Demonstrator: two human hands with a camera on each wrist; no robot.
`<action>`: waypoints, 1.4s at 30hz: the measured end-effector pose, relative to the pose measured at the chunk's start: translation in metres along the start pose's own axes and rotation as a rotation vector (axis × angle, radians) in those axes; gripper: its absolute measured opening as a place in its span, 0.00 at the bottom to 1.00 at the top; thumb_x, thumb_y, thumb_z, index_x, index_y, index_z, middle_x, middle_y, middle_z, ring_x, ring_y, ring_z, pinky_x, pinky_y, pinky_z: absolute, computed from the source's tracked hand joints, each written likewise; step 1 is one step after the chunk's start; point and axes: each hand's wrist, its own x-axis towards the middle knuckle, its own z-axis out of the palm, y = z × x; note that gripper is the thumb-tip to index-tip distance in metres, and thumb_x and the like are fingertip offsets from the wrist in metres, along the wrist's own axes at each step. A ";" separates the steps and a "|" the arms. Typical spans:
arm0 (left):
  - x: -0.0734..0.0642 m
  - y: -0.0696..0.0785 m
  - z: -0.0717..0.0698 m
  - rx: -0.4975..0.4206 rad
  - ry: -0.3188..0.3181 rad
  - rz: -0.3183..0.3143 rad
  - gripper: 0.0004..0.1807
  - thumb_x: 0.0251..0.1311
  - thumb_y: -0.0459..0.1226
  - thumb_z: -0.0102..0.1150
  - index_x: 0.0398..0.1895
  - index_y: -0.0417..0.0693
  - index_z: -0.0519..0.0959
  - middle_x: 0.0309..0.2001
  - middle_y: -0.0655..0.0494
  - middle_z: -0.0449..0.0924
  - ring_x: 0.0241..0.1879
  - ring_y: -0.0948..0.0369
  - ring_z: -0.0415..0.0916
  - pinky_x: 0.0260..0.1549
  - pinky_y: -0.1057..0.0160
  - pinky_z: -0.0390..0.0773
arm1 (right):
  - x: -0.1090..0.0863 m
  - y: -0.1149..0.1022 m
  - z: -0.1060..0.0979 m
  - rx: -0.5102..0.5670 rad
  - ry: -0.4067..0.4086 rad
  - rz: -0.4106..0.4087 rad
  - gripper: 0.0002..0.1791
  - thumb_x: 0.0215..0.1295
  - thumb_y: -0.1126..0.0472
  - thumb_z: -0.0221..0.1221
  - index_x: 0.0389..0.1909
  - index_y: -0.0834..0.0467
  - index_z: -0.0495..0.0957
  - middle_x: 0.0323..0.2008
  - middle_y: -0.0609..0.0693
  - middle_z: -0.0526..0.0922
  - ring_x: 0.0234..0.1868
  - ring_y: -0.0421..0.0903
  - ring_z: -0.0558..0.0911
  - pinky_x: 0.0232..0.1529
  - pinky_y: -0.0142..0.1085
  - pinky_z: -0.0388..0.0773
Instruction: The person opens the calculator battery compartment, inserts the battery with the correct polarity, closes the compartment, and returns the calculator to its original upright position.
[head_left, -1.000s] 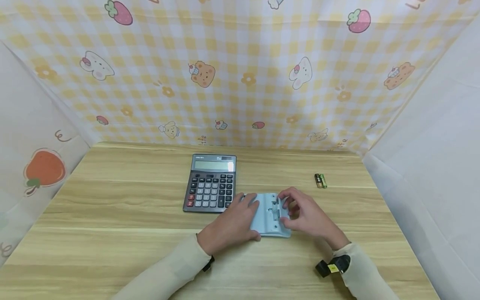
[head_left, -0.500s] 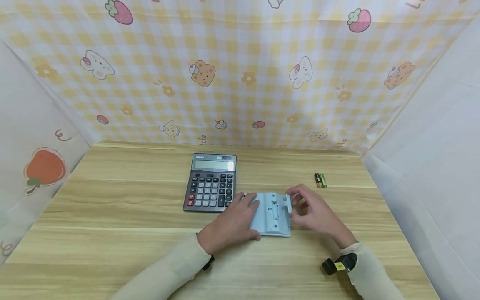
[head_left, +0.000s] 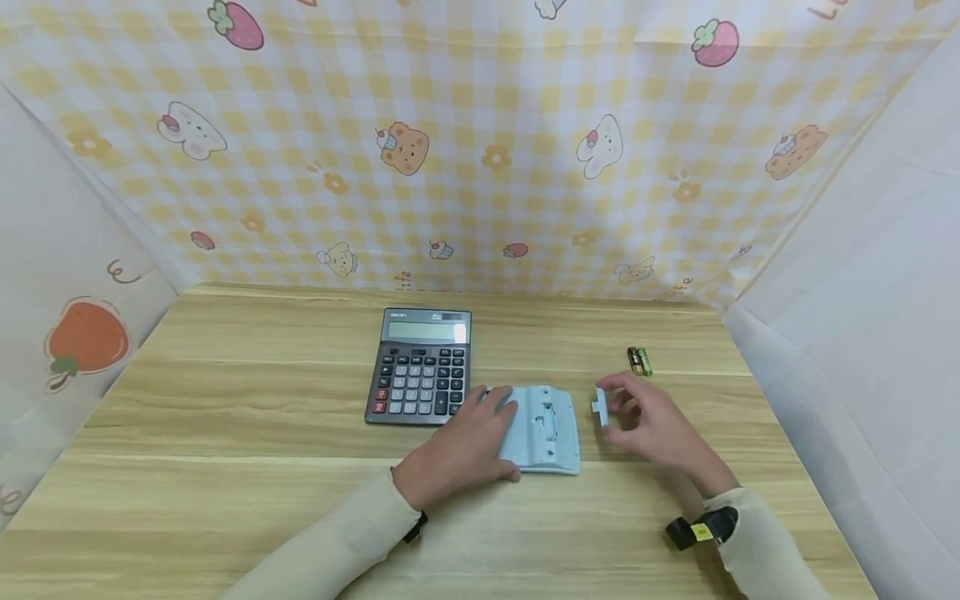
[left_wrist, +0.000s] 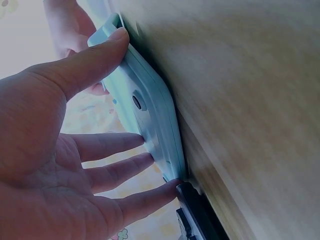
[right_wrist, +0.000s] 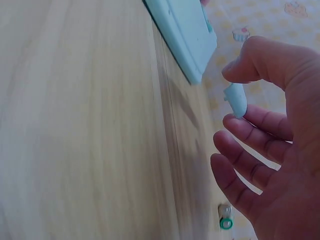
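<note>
A light blue calculator [head_left: 563,433] lies back up on the table, its battery compartment [head_left: 550,423] uncovered. My left hand [head_left: 465,446] holds its left end, thumb at the near edge and fingers spread across the back; the left wrist view shows these fingertips on the casing [left_wrist: 155,120]. To the right, my right hand [head_left: 648,421] pinches the small light blue battery cover [head_left: 601,407] between thumb and fingers, apart from the calculator. In the right wrist view the cover [right_wrist: 236,100] sits between thumb tip and fingertips, its small tab showing.
A dark grey calculator [head_left: 420,367] lies face up just left of the light blue one, close to my left fingers. Two small batteries [head_left: 640,362] lie side by side beyond my right hand. A yellow checked cloth [head_left: 480,167] hangs behind the wooden table [head_left: 225,417].
My right hand has lifted the battery cover off the light blue calculator and carried it right, with a gap now between them. My left hand has stayed in place.
</note>
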 end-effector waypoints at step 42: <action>0.000 0.001 0.001 0.021 0.012 0.005 0.54 0.55 0.60 0.84 0.77 0.35 0.75 0.80 0.39 0.68 0.76 0.37 0.68 0.77 0.43 0.68 | -0.017 0.038 -0.032 -0.116 0.021 -0.017 0.28 0.53 0.72 0.76 0.58 0.65 0.84 0.52 0.54 0.84 0.44 0.47 0.82 0.38 0.35 0.84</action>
